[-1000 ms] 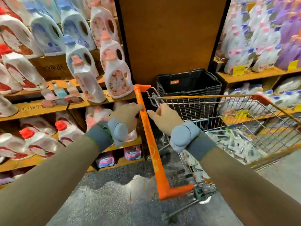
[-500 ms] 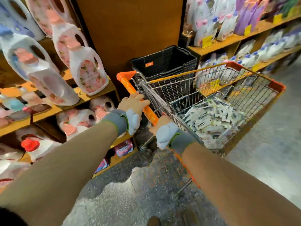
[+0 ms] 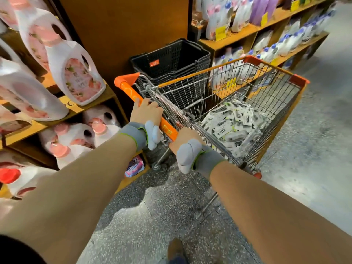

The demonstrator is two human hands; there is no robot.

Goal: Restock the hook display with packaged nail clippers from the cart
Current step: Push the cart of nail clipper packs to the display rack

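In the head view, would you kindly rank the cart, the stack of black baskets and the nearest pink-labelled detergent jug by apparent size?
1. cart
2. and 3. unsure: the stack of black baskets and the pink-labelled detergent jug look alike, and the cart hides part of the stack.

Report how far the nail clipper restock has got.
Done: nothing visibly hung; no hook display is in view. In hand: left hand and right hand grip the cart handle. Left: the whole pile of packaged clippers lies in the cart.

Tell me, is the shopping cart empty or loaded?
Loaded: a pile of small packaged nail clippers covers the bottom of the shopping cart, well below its rim.
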